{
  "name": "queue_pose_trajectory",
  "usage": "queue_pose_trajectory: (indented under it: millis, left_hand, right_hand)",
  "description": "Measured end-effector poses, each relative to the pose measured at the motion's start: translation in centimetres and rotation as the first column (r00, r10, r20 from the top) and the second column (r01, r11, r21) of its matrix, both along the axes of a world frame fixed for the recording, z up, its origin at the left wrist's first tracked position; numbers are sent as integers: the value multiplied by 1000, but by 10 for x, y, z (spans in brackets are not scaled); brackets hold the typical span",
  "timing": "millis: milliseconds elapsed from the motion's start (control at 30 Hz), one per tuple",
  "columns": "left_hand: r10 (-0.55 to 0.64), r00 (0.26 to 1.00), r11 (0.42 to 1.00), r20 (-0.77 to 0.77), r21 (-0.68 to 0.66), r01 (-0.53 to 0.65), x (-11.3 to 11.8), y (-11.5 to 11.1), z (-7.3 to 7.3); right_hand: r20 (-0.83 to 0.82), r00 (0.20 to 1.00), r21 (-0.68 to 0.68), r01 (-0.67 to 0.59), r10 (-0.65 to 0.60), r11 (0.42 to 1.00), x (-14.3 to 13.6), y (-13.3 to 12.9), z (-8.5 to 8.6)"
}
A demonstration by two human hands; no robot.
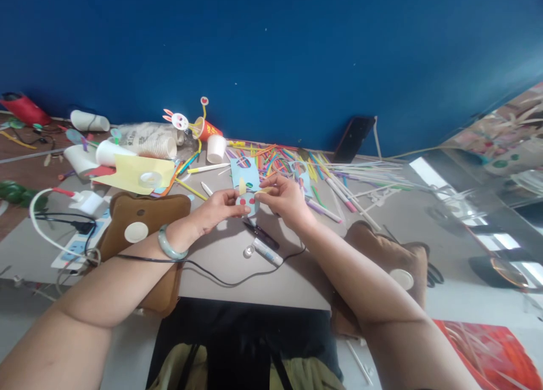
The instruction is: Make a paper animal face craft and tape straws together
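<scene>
Between my two hands is a small light-blue paper face (250,208) with red round spots and pale yellow ear-like pieces at its top. My left hand (223,208) pinches its left edge between thumb and fingers. At its upper right, my right hand (288,200) has its fingers closed on a yellow paper ear (263,191). Just below on the table lie a dark pen-like tool (265,236), a white glue stick (268,252) and a small clear cap (249,251). Behind the hands is a light-blue paper sheet (238,175) with cut-out holes.
Colourful straws and markers (275,161) spread across the back. Paper cups (156,146) and yellow paper (127,169) lie left. A rabbit-faced cup (206,128) stands behind. Brown cushions (144,220) flank the arms. A black cable (220,279) crosses in front; a phone (355,138) leans on the wall.
</scene>
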State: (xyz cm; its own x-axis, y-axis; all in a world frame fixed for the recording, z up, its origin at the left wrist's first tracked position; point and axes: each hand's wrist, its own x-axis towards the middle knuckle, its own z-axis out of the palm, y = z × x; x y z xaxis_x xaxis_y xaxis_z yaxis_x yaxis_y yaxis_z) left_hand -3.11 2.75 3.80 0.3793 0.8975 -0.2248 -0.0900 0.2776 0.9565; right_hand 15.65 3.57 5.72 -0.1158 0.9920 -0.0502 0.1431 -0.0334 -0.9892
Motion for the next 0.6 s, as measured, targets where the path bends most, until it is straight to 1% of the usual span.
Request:
queue_pose_trajectory:
  millis: [167, 267, 367, 500, 600]
  left_hand:
    - [18, 998, 1000, -52, 9, -18, 0, -1, 0]
    - [27, 996, 1000, -83, 13, -26, 0, -1, 2]
    - [28, 987, 1000, -160, 15, -25, -1, -1, 2]
    - [15, 957, 999, -291, 39, -3, -2, -3, 5]
    - [15, 942, 998, -336, 59, 5, -2, -4, 8]
  right_hand:
    - [12, 1000, 10, -3, 3, 1000, -1, -3, 2]
    - [9, 999, 15, -36, 36, 999, 0, -4, 3]
    - [21, 997, 15, -81, 80, 997, 1, -5, 4]
    - [63, 992, 11, -110, 109, 994, 2, -5, 5]
    - [121, 986, 14, -121, 118, 993, 1, -6, 7]
